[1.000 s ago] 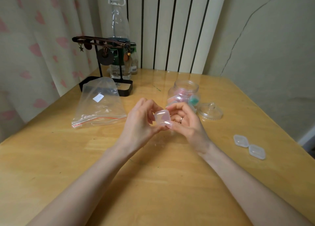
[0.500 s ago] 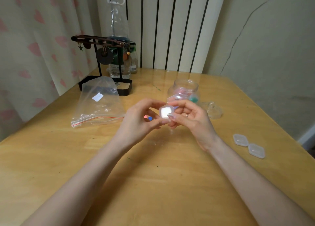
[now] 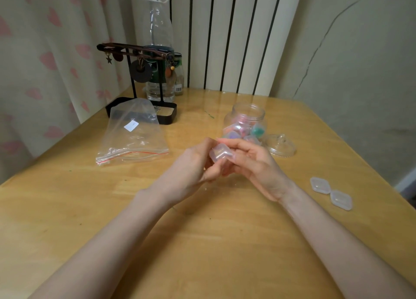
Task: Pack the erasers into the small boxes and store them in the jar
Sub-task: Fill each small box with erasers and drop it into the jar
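**Two hands pinching a small clear box in front of an open jar**

Both hands meet above the middle of the table (image 3: 225, 242). The fingers of the left hand (image 3: 191, 170) and the right hand (image 3: 254, 163) are closed narrowly on one small box (image 3: 220, 153), a clear square plastic case held between the fingertips and clear of the tabletop. The box looks shut; what it contains cannot be told through the glare on its lid.

Just behind the hands stands the jar (image 3: 246, 123), clear, round-bodied and open at the mouth. It holds several small boxes of the same kind, and coloured contents show through them: pink, purple and green. The jar's lid (image 3: 281, 145), clear with a knob, lies flat on the table just to the right of the jar.

Near the right edge of the table lies an open box (image 3: 331, 192), its two clear halves spread side by side and joined at one corner. Both halves look empty.

To the left of the hands lies a clear plastic bag (image 3: 135, 136) with a red strip along its seal and a small white label; nothing is visible inside it. Behind the bag, at the far corner, a black stand (image 3: 137, 78) with hanging trinkets rises from a black tray, and a tall clear bottle (image 3: 158, 51) stands beside it.
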A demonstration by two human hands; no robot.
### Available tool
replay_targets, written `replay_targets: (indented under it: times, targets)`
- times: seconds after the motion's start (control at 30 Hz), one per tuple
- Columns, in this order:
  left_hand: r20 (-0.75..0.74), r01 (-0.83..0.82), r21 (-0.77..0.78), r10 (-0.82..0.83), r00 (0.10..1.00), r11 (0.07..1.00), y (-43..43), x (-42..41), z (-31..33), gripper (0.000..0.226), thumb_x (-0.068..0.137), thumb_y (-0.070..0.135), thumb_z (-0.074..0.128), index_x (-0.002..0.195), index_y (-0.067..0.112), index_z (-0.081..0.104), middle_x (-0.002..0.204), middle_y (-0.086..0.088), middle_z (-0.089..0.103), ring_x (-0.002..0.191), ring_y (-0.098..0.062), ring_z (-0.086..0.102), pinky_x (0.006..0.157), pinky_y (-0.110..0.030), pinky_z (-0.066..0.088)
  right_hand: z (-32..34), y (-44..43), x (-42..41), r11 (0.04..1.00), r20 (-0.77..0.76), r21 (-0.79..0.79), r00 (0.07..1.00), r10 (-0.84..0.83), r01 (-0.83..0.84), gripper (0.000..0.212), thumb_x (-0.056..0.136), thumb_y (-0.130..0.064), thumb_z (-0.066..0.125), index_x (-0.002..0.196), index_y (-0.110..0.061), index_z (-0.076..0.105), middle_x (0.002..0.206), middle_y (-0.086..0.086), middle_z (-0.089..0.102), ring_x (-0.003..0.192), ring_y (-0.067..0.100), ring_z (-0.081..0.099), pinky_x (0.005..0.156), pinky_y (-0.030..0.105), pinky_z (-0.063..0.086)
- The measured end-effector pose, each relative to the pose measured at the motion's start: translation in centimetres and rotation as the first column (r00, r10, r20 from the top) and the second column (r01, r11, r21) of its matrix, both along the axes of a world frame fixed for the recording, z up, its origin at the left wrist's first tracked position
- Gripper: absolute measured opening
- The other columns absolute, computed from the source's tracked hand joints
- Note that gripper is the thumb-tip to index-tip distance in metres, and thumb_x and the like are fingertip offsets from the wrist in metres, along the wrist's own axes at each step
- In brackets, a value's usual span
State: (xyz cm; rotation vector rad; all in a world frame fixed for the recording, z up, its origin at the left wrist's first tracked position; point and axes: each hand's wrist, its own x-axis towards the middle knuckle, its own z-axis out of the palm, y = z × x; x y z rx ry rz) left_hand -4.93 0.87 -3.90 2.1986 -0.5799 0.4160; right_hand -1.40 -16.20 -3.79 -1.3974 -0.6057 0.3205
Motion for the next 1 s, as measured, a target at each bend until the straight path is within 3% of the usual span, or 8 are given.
replay_targets:
  times: [0.17, 0.33, 0.5, 0.6, 0.67, 0.83, 0.93, 1.0]
  targets:
    - [-0.068, 0.039, -0.072, -0.044, 0.997, 0.997, -0.2, -0.5, 0.3, 0.019, 0.089, 0.043, 0.039, 0.094, 0.024, 0.038, 0.053, 0.010, 0.058, 0.047, -0.011, 0.059, 0.051, -0.016, 0.046, 0.2, 1.4, -1.1, 0.989, -0.057, 0.052, 0.989, 0.138, -0.135, 0.050, 0.088, -0.014, 0.040, 0.138, -0.009, 0.041, 0.076, 0.009, 0.063, 0.067, 0.026, 0.058, 0.066, 0.032, 0.052]
    - [-0.122, 0.085, -0.009, -0.085, 0.989, 0.996, -0.3, -0.5, 0.0, 0.035, 0.088, 0.047, 0.033, 0.104, 0.015, 0.029, 0.055, 0.010, 0.057, 0.047, -0.011, 0.056, 0.049, -0.017, 0.044, 0.0, 2.2, -1.5, 0.992, -0.080, 0.047, 0.989, 0.123, -0.119, 0.052, 0.085, -0.011, 0.032, 0.137, -0.008, 0.037, 0.074, 0.012, 0.057, 0.063, 0.018, 0.048, 0.059, 0.029, 0.044]
    - [-0.131, 0.090, 0.073, -0.080, 0.988, 0.993, -0.2, -0.7, 0.3, 0.037, 0.093, 0.048, 0.022, 0.105, 0.013, 0.030, 0.063, 0.015, 0.060, 0.048, 0.009, 0.054, 0.069, -0.028, 0.034, 0.0, 2.3, -1.6, 0.992, -0.135, 0.066, 0.984, 0.117, -0.109, 0.045, 0.095, -0.007, 0.027, 0.139, -0.008, 0.036, 0.072, 0.006, 0.049, 0.062, 0.014, 0.038, 0.055, 0.025, 0.039]
    - [-0.110, 0.060, 0.113, -0.048, 0.993, 0.992, -0.3, -0.8, 0.6, 0.042, 0.095, 0.049, 0.021, 0.107, 0.011, 0.032, 0.067, 0.008, 0.064, 0.047, 0.013, 0.053, 0.060, -0.011, 0.035, 0.2, 2.2, -1.8, 0.993, -0.138, 0.043, 0.984, 0.110, -0.105, 0.046, 0.096, -0.009, 0.025, 0.141, -0.011, 0.033, 0.088, 0.015, 0.049, 0.061, 0.012, 0.037, 0.054, 0.023, 0.038]
    - [-0.071, 0.027, 0.129, -0.018, 0.997, 0.991, -0.2, -0.7, 0.5, 0.043, 0.095, 0.055, 0.025, 0.106, 0.014, 0.033, 0.066, 0.008, 0.065, 0.046, 0.012, 0.053, 0.052, -0.007, 0.035, 0.4, 2.3, -1.9, 0.993, -0.169, 0.047, 0.979, 0.116, -0.110, 0.046, 0.095, -0.005, 0.023, 0.140, -0.012, 0.034, 0.084, 0.013, 0.049, 0.060, 0.011, 0.036, 0.053, 0.023, 0.037]
    - [0.023, -0.103, 0.211, 0.101, 0.995, 0.972, 0.1, 0.0, -0.2, 0.050, 0.081, 0.059, 0.015, 0.099, 0.017, 0.033, 0.068, -0.004, 0.069, 0.053, -0.018, 0.059, 0.058, -0.034, 0.048, 0.7, 2.5, -2.1, 0.991, -0.229, 0.075, 0.965, 0.127, -0.113, 0.042, 0.094, -0.004, 0.023, 0.130, -0.012, 0.044, 0.065, 0.000, 0.046, 0.057, 0.010, 0.034, 0.052, 0.024, 0.033]
    - [0.037, -0.153, 0.244, 0.149, 0.988, 0.957, -0.3, 0.1, -0.4, 0.036, 0.090, 0.049, 0.031, 0.096, 0.014, 0.033, 0.065, -0.015, 0.064, 0.060, -0.033, 0.059, 0.055, -0.035, 0.037, 0.7, 2.5, -2.1, 0.990, -0.271, 0.071, 0.952, 0.140, -0.125, 0.036, 0.093, -0.007, 0.026, 0.123, -0.004, 0.046, 0.062, -0.001, 0.043, 0.056, 0.010, 0.031, 0.051, 0.024, 0.029]
    - [0.040, -0.161, 0.263, 0.156, 0.987, 0.951, -0.6, 0.0, -0.6, 0.033, 0.093, 0.046, 0.035, 0.095, 0.013, 0.032, 0.063, -0.017, 0.061, 0.063, -0.038, 0.057, 0.053, -0.028, 0.026, 0.5, 2.5, -2.0, 0.987, -0.295, 0.076, 0.942, 0.161, -0.145, 0.045, 0.086, -0.012, 0.033, 0.125, 0.009, 0.041, 0.069, 0.004, 0.039, 0.055, 0.009, 0.031, 0.050, 0.023, 0.028]
